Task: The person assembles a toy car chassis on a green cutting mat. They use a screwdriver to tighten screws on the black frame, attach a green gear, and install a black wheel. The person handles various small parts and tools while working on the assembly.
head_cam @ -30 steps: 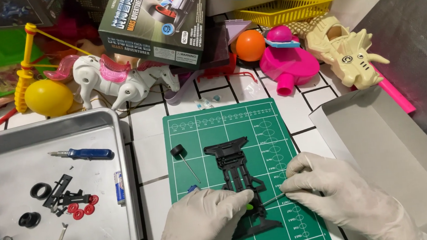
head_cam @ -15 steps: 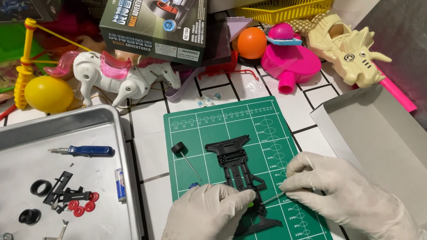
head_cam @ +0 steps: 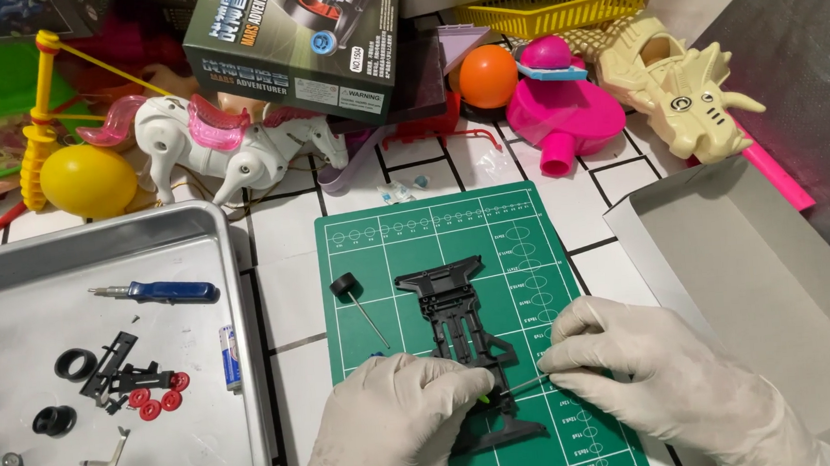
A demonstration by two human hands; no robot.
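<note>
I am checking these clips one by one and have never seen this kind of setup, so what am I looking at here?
There is no machine: a person wearing pale gloves works with both hands, filmed by a camera on their head looking down. The left hand rests on a black plastic toy car chassis lying on a green cutting mat. The right hand holds a thin tool to the chassis; what kind of tool is unclear. A small black wheel on a metal axle lies beside it. On the left, a metal tray holds a blue-handled screwdriver, black tyres, small red wheels and a battery. Colourful plastic toys crowd the back.
</note>
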